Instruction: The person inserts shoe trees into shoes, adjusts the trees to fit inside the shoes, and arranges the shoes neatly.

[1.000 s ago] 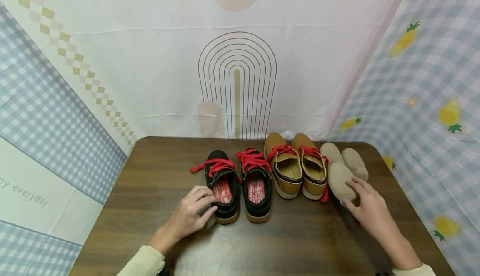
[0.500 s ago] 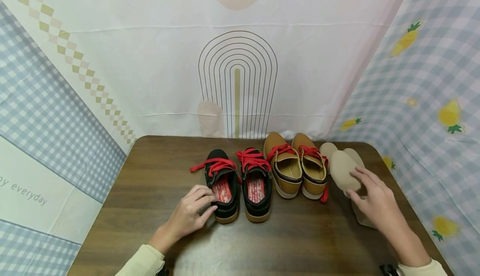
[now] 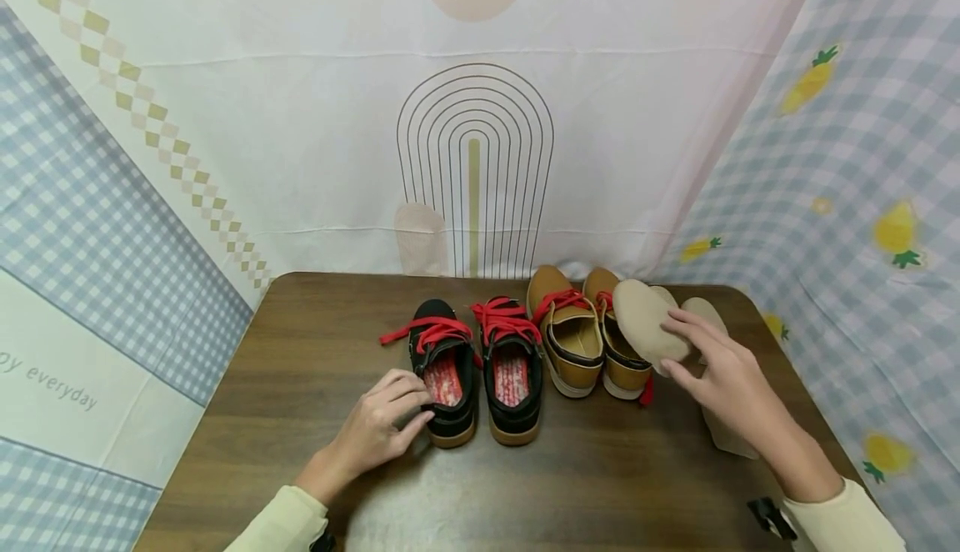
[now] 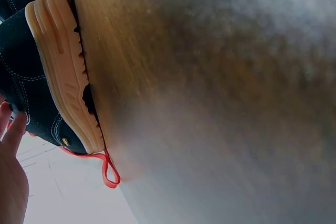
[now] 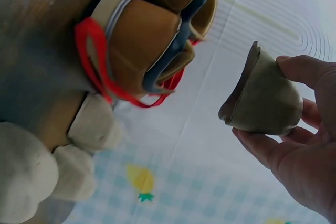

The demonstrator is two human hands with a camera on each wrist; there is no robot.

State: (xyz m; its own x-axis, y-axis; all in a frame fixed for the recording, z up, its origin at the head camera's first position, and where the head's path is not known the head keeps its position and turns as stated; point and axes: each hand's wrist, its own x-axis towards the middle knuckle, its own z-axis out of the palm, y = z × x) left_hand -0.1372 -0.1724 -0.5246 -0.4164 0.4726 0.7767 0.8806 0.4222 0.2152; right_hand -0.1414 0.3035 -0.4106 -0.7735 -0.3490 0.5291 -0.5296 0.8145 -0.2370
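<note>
Right hand (image 3: 731,381) grips a beige foam insole (image 3: 645,323), lifted above the tan lace-up shoe (image 3: 622,339). Left hand (image 3: 382,427), fingers curled, holds the heel of the black red-laced shoe (image 3: 444,373); a red patterned insole (image 3: 444,378) sits inside.

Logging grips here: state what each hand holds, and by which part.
Right hand pinches a beige oval insole at its near end. Left hand grips the black red-laced shoe at its heel.
</note>
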